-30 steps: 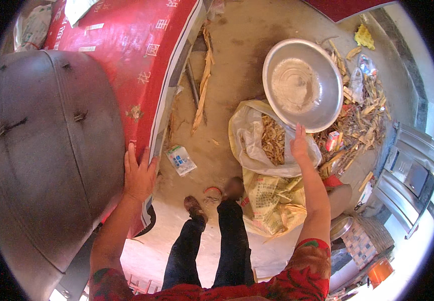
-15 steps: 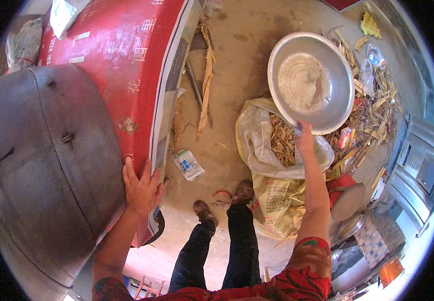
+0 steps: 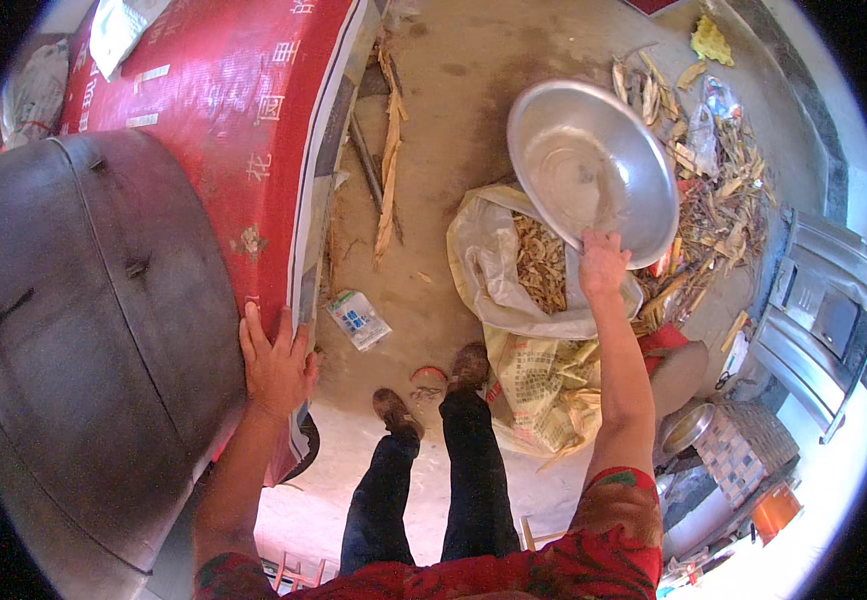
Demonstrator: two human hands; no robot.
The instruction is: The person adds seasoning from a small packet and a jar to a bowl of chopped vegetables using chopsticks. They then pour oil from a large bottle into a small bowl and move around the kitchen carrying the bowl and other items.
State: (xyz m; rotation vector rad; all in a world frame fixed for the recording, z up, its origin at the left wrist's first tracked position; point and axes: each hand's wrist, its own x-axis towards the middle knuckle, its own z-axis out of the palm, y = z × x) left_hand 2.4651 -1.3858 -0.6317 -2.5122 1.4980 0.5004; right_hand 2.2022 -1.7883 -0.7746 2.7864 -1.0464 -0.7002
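My right hand (image 3: pixel 603 265) grips the near rim of a wide metal basin (image 3: pixel 568 175), tilted, with a dull stain inside its bottom. The basin hangs over the far right part of an opened white and yellow woven sack (image 3: pixel 473 240). Dry brown plant scraps (image 3: pixel 541 265) fill the sack's mouth. My left hand (image 3: pixel 278 360) rests with fingers spread on the edge of a red covering (image 3: pixel 223 160), beside a large dark padded cushion (image 3: pixel 103 320). Nothing is held in it.
Dry husks and litter (image 3: pixel 723 220) lie piled at the right. A long strip of bark (image 3: pixel 390 160) and a small white and blue packet (image 3: pixel 358 320) lie on the floor. A metal appliance (image 3: pixel 818 310) stands at the right, near a small metal bowl (image 3: pixel 688 430).
The basin in my right hand has tilted further and narrowed in outline. My view has shifted slightly. My left hand stays on the red covering's edge.
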